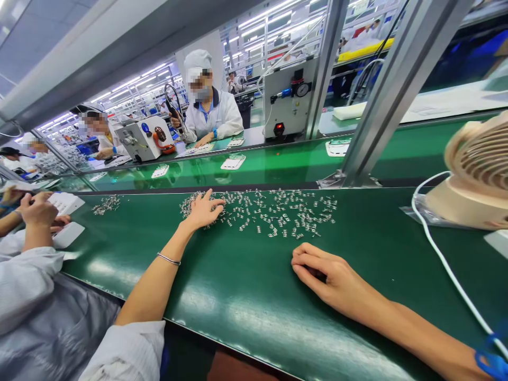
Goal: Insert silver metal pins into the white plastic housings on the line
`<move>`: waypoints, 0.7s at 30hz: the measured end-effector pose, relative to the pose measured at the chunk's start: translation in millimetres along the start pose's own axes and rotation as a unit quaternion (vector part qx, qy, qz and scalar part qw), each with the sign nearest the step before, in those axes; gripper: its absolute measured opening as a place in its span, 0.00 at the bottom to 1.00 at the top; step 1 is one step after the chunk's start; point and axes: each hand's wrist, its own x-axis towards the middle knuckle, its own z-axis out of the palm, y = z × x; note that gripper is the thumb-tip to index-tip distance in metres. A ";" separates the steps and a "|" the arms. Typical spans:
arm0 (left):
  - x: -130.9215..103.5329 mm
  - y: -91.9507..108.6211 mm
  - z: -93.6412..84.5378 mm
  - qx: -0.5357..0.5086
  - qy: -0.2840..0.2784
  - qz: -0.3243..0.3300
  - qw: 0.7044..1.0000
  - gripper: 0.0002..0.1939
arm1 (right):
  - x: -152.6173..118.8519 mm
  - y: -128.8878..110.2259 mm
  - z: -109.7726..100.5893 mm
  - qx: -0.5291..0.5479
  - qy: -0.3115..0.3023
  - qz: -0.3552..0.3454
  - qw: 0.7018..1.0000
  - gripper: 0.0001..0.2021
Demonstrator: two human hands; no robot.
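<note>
Many small metal parts point(283, 209) lie scattered over the green table point(238, 280), denser toward their left end. Over that dense end is my left hand point(204, 210), palm down with its fingers spread, touching or just above the parts; a thin bracelet point(169, 259) circles its wrist. My right hand point(325, 270) rests on the table, just in front of the right part of the scatter. Its fingers are curled in with the fingertips together, and whatever they may hold is hidden.
A beige fan point(468, 174) with a white cable point(440, 248) stands at the right. Another small pile of parts point(106, 205) lies at the left, near a co-worker's hands point(37, 214). Metal posts point(381, 100) and a green conveyor point(270, 161) with white-framed boards lie beyond.
</note>
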 end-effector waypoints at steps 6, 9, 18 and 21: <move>-2.7 6.7 -0.7 -0.002 0.012 -0.009 1.000 0.21 | 0.2 -0.5 0.7 0.003 0.000 0.000 1.000 0.14; -3.8 7.1 0.0 -0.003 0.013 -0.023 1.000 0.21 | 0.0 -0.6 1.3 0.001 0.001 0.001 1.000 0.14; -3.3 6.2 0.3 -0.009 0.008 -0.026 1.000 0.21 | 0.3 -0.4 0.0 -0.002 0.004 0.001 1.000 0.14; -2.5 5.3 1.5 -0.011 0.013 -0.028 0.999 0.21 | 0.5 -0.6 0.2 0.000 0.003 0.000 1.000 0.14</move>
